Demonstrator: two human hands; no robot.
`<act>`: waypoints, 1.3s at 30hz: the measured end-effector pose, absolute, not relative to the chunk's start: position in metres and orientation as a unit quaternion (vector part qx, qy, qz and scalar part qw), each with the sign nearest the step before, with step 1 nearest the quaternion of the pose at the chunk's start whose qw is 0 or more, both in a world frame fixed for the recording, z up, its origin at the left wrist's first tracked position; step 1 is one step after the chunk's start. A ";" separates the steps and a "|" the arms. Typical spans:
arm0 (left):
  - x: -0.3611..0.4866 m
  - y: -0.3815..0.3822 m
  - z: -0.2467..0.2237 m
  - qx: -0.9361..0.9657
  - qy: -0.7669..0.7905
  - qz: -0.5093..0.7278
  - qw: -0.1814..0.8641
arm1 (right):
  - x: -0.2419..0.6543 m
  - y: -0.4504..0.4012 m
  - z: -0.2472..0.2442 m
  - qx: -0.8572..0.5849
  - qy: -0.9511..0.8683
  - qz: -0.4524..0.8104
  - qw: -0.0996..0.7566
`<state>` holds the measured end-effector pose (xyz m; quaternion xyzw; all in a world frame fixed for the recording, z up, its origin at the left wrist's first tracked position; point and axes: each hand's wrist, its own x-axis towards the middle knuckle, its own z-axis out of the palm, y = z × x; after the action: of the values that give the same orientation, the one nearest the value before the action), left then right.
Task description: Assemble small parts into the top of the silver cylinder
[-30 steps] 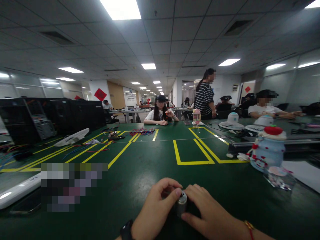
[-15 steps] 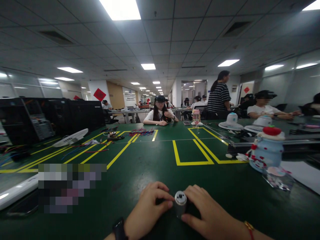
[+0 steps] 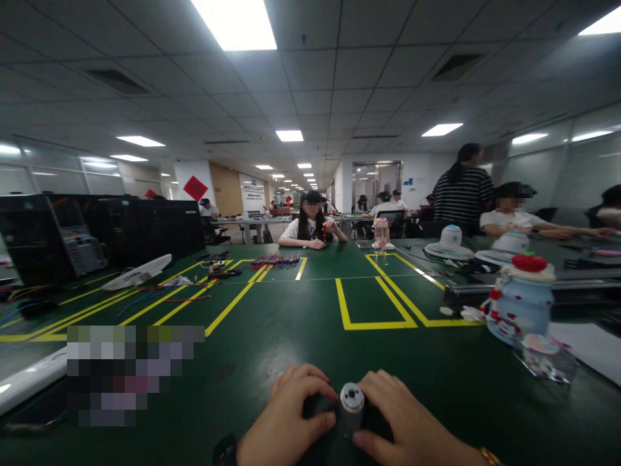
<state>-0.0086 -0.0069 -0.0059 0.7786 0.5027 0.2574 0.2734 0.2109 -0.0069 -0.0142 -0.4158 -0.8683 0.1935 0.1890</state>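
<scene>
Metal cylinder (image 3: 352,409) at the near side of the green table (image 3: 276,340) stands between the two hands, its long axis roughly upright and its holed end facing up. The right hand (image 3: 400,414) is the nearer: its fingertips seem to touch the cylinder's right side by the top, with the thumb low beside it, though how firmly it grips, if at all, does not show. The left hand (image 3: 294,414) is across from it, fingers and thumb spread in a curve, holding nothing, a small gap between its fingertips and the metal. So the cylinder lies to the right of one hand and against the left of the other. Farther off, to the right, are a small clear box (image 3: 546,359) and a blue bottle (image 3: 521,301). Ahead, yellow tape (image 3: 378,326) marks the table, then a bundle of wires (image 3: 276,261), and a person (image 3: 291,233) sits at the far edge.
</scene>
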 end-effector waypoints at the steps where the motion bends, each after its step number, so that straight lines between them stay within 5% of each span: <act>1: -0.008 -0.007 -0.005 0.777 0.505 0.256 0.274 | 0.211 -0.006 -0.014 -0.415 -0.870 0.193 0.185; 39: -0.008 -0.002 -0.012 0.797 0.467 0.293 0.247 | 0.212 -0.013 -0.011 -0.417 -0.863 0.197 0.207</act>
<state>-0.0082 -0.0018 -0.0117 0.7968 0.4672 0.2933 0.2467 0.2121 -0.0129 -0.0108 -0.4172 -0.8627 0.1968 0.2071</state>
